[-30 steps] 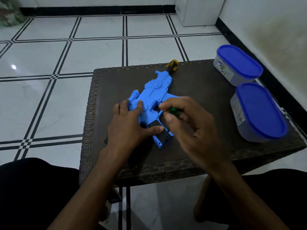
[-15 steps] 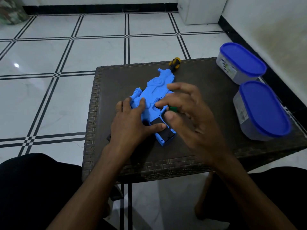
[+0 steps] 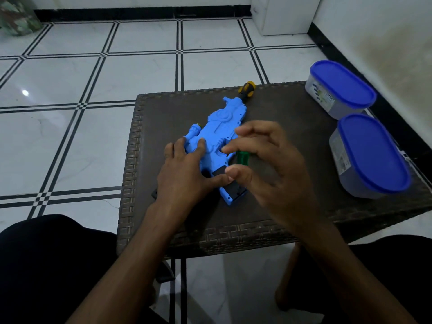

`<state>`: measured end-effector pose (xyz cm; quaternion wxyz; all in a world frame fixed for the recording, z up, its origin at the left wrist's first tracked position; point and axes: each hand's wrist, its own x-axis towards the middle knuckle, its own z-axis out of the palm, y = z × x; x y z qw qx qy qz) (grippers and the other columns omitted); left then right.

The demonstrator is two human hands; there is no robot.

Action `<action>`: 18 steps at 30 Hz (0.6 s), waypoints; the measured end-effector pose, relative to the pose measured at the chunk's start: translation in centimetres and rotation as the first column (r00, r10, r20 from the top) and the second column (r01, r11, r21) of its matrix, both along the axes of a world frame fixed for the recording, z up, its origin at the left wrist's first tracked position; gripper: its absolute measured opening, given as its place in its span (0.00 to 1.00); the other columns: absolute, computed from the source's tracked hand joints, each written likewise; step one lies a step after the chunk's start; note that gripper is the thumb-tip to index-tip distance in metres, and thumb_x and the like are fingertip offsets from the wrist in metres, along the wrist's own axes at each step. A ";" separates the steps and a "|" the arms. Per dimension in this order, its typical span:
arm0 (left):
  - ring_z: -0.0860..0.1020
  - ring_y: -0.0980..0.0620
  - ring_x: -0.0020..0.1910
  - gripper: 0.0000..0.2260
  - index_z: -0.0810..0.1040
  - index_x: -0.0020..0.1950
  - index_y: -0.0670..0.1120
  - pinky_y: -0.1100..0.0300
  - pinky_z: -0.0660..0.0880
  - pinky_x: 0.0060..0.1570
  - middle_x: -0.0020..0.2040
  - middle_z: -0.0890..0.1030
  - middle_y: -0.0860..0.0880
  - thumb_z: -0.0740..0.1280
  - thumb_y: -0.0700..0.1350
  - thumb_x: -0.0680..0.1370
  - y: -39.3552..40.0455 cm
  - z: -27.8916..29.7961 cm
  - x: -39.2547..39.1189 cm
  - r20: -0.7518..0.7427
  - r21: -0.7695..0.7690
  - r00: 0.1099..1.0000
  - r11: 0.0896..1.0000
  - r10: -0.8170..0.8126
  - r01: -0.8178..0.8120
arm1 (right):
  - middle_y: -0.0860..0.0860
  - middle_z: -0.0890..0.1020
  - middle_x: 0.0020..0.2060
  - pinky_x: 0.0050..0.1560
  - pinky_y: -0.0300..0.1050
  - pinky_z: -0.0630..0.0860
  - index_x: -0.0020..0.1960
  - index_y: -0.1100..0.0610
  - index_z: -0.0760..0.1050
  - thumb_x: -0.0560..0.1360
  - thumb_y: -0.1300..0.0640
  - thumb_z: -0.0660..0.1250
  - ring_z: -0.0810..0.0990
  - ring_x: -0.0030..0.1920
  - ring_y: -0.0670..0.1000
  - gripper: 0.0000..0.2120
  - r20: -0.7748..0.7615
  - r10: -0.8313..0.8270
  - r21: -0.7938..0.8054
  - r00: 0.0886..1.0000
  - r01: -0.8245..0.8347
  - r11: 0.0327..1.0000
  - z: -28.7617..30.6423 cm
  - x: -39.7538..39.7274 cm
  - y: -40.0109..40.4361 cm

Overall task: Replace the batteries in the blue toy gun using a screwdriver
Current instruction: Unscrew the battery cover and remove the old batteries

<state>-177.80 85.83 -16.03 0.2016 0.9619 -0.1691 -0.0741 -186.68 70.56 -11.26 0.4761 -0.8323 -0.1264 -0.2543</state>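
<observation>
Your left hand (image 3: 187,169) presses spread fingers flat on the blue toy gun (image 3: 222,127), central on the table (image 3: 292,127), muzzle toward 1 o'clock. Probably light, slick plastic: pin its body. Your right hand (image 3: 275,174) curls parted fingers round the green screwdriver (image 3: 242,157); whether they grip it is unclear.

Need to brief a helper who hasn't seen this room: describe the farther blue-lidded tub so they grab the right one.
Find the dark woven table on the tiled floor; two oval blue-lidded tubs sit along its right edge. Take the far tub, at the back right corner by the wall. The near tub sits toward the table's front.
</observation>
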 end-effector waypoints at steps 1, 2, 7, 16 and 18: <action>0.51 0.45 0.75 0.48 0.59 0.77 0.55 0.48 0.63 0.68 0.77 0.55 0.45 0.58 0.73 0.59 0.0 0.0 0.0 0.003 0.005 1.000 1.000 0.001 -0.001 | 0.55 0.76 0.51 0.54 0.46 0.76 0.50 0.60 0.82 0.74 0.60 0.73 0.79 0.53 0.52 0.06 0.021 -0.046 -0.010 0.999 0.046 0.999 0.0 0.0 -0.1; 0.51 0.45 0.75 0.48 0.59 0.77 0.55 0.47 0.64 0.68 0.77 0.55 0.45 0.59 0.74 0.60 0.0 -0.1 0.0 0.011 0.007 1.000 1.000 0.003 -0.003 | 0.55 0.77 0.48 0.51 0.45 0.76 0.48 0.60 0.82 0.73 0.61 0.74 0.79 0.50 0.52 0.05 0.031 -0.074 0.000 0.997 0.074 0.997 -0.1 0.0 -0.3; 0.51 0.45 0.76 0.46 0.59 0.76 0.55 0.47 0.65 0.67 0.77 0.55 0.46 0.64 0.74 0.63 0.0 -0.6 0.2 0.026 0.012 1.000 1.000 0.007 -0.007 | 0.53 0.83 0.51 0.56 0.42 0.77 0.60 0.62 0.74 0.77 0.71 0.65 0.83 0.55 0.49 0.13 -0.105 0.080 0.225 0.991 -0.055 0.973 0.1 -0.4 -0.4; 0.50 0.45 0.75 0.46 0.60 0.76 0.55 0.48 0.65 0.67 0.77 0.55 0.46 0.62 0.74 0.62 0.1 -0.3 0.1 0.023 0.002 1.000 1.000 0.002 -0.002 | 0.54 0.76 0.46 0.51 0.40 0.74 0.52 0.58 0.83 0.72 0.64 0.74 0.79 0.48 0.50 0.09 -0.033 -0.045 0.064 0.998 0.047 0.997 0.1 -0.1 -0.4; 0.50 0.46 0.76 0.46 0.60 0.76 0.55 0.48 0.65 0.67 0.77 0.55 0.46 0.64 0.73 0.63 0.0 -0.5 0.1 0.025 0.003 1.000 1.000 0.006 -0.006 | 0.53 0.80 0.47 0.51 0.39 0.76 0.58 0.59 0.79 0.75 0.67 0.70 0.82 0.50 0.50 0.13 -0.059 -0.012 0.126 0.998 0.019 0.992 0.1 -0.2 -0.4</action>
